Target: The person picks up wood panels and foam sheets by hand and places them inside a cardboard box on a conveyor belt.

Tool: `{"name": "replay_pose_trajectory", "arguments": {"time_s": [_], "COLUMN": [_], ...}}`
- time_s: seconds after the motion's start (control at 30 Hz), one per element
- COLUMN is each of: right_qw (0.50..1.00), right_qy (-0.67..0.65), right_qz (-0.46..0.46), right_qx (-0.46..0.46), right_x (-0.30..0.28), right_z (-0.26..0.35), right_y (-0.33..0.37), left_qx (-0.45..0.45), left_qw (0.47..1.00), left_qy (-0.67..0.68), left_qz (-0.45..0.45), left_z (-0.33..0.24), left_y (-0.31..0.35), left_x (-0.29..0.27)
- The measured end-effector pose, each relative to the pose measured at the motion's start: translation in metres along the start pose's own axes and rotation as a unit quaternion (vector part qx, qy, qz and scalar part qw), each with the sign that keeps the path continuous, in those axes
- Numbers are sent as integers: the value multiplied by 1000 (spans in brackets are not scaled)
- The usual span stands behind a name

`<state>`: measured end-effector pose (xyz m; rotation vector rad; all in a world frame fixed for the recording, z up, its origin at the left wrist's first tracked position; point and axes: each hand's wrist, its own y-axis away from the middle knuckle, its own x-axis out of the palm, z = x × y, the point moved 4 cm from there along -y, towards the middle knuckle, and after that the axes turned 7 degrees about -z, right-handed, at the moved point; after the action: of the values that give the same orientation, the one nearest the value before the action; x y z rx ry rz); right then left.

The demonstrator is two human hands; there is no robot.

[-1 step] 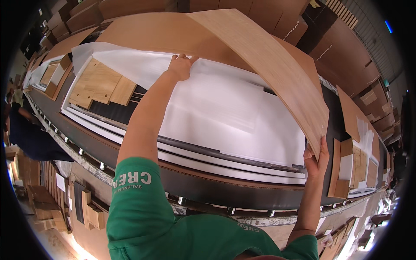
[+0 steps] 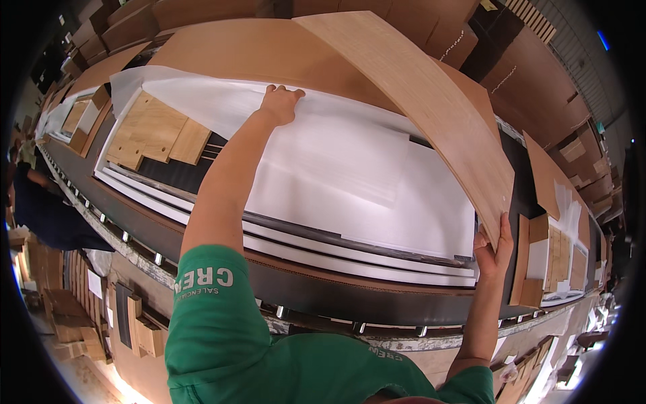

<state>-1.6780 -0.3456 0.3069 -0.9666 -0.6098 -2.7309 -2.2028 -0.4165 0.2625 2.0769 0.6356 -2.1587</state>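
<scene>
Wooden board [image 2: 431,101] shifted barely rightward, not set down; slanted above white sheet [image 2: 336,161], near end grasped by right hand [image 2: 494,248]. Sheet's far edge touched by left hand [image 2: 280,106]; pinch cannot be told.

The fisheye view looks down and forward from the wearer's head, fairly near the left hand [image 2: 279,108] and right hand [image 2: 494,250], across the conveyor belt [image 2: 377,310].
</scene>
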Motion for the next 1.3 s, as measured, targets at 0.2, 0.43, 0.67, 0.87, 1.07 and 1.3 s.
{"name": "replay_pose_trajectory", "arguments": {"time_s": [0.2,0.43,0.67,0.87,1.07,1.3], "right_qw": [995,981,943,828,451,620], "right_qy": [76,188,327,560,820,661], "right_qz": [-27,6,3,-44,-103,81], "right_qx": [-58,-41,52,3,-337,-415], "right_x": [-26,-46,-69,-99,-74,-5], "right_z": [13,21,-4,0,2,-45], "right_y": [11,5,-14,-32,-17,58], "left_qx": [113,129,38,-23,20,16], "left_qw": [967,966,935,928,934,949], "left_qy": [136,218,336,367,352,310], "left_qz": [-185,39,105,59,57,-54], "left_z": [5,-3,-9,-4,-11,-9], "left_y": [75,210,239,243,245,250], "left_x": [-37,-95,-82,-97,-100,-99]}}
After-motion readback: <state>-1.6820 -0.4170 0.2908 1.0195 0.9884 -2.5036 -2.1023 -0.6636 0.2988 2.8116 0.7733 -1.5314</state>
